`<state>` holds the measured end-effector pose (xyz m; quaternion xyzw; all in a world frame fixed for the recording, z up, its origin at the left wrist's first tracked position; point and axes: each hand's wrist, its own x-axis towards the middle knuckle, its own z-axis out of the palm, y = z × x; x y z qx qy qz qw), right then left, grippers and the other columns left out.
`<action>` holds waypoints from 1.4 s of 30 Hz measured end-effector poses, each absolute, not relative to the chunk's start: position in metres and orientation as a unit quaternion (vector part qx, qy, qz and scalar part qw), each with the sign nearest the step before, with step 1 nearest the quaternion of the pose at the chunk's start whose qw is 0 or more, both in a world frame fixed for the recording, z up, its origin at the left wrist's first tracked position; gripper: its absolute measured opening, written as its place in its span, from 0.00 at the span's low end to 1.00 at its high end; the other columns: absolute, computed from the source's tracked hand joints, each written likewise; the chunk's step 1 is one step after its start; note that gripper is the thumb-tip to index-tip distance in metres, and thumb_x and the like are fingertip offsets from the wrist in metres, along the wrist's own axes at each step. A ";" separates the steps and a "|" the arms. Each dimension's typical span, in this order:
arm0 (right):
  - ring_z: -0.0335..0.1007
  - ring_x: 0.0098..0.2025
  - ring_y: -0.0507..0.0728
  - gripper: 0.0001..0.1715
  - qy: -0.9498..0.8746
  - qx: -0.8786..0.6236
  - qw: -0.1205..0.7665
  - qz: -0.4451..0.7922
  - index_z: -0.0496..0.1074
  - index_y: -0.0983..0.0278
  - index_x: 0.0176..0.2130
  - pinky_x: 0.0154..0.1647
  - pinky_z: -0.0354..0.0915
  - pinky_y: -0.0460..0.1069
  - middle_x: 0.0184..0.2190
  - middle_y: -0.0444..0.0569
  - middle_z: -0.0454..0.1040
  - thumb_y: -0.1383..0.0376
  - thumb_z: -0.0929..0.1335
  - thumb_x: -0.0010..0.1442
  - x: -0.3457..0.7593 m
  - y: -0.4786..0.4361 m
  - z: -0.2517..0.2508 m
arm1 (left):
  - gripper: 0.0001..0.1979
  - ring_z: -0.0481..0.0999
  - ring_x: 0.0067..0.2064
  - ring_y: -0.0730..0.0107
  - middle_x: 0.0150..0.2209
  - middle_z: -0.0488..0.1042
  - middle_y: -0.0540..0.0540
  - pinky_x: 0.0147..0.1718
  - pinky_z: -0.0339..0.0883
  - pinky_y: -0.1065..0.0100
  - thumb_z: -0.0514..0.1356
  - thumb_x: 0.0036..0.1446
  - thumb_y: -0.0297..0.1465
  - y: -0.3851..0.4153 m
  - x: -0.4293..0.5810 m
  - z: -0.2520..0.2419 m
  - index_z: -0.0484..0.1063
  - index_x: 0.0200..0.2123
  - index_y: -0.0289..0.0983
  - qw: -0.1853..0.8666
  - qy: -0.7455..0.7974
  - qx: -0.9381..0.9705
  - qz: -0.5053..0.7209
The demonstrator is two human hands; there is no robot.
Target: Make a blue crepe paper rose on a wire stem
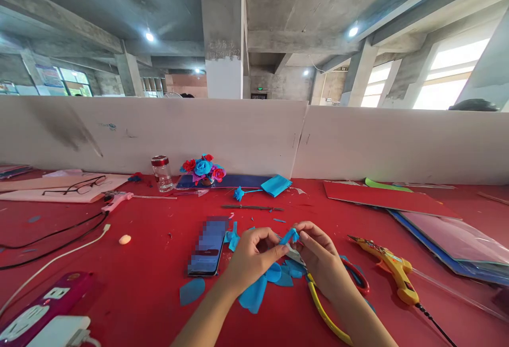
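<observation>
Red worktop [139, 304], left hand [256, 259] and right hand [324, 257], one blue paper piece [289, 236].
Beyond the worktop's far edge, a concrete pillar [221, 12] bears handwriting [225, 48] too blurred to read; a phone [207, 249], left of the hands, has a pixelated screen. The left thumb and fingers pinch the paper piece above the worktop's near half; right fingertips touch its other end, whether clamped I cannot tell.

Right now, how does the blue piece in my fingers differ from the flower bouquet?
The left hand and right hand hold the blue piece; the bouquet stands upright, untouched. The blue piece shows only blue; the bouquet mixes blue, red and purple. The blue piece is smaller than the bouquet. Both share bright blue.
</observation>
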<state>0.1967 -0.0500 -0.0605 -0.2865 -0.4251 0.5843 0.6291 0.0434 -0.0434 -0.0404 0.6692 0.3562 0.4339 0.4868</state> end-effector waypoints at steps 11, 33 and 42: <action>0.63 0.25 0.50 0.11 -0.450 -0.349 0.633 0.525 0.71 0.63 0.28 0.26 0.60 0.43 0.23 0.43 0.69 0.62 0.73 0.42 0.194 -0.050 -0.057 | 0.09 0.67 0.26 0.73 0.22 0.70 0.51 0.26 0.58 0.73 0.58 0.48 0.35 -0.043 0.041 -0.039 0.69 0.23 0.36 0.398 0.381 0.721 0.421; 0.63 0.20 0.50 0.09 -0.562 -0.430 0.606 0.363 0.67 0.63 0.29 0.20 0.60 0.45 0.19 0.41 0.66 0.60 0.68 0.50 0.181 -0.049 -0.077 | 0.15 0.67 0.22 0.77 0.22 0.66 0.52 0.21 0.63 0.73 0.58 0.48 0.41 -0.041 0.054 -0.053 0.67 0.26 0.33 0.667 0.362 0.520 0.392; 0.67 0.24 0.54 0.03 -0.636 -0.491 0.553 0.222 0.70 0.61 0.30 0.26 0.61 0.47 0.21 0.45 0.72 0.68 0.66 0.50 0.187 -0.044 -0.080 | 0.14 0.67 0.19 0.78 0.19 0.67 0.52 0.20 0.63 0.73 0.57 0.49 0.41 -0.040 0.051 -0.047 0.67 0.25 0.33 0.659 0.385 0.536 0.362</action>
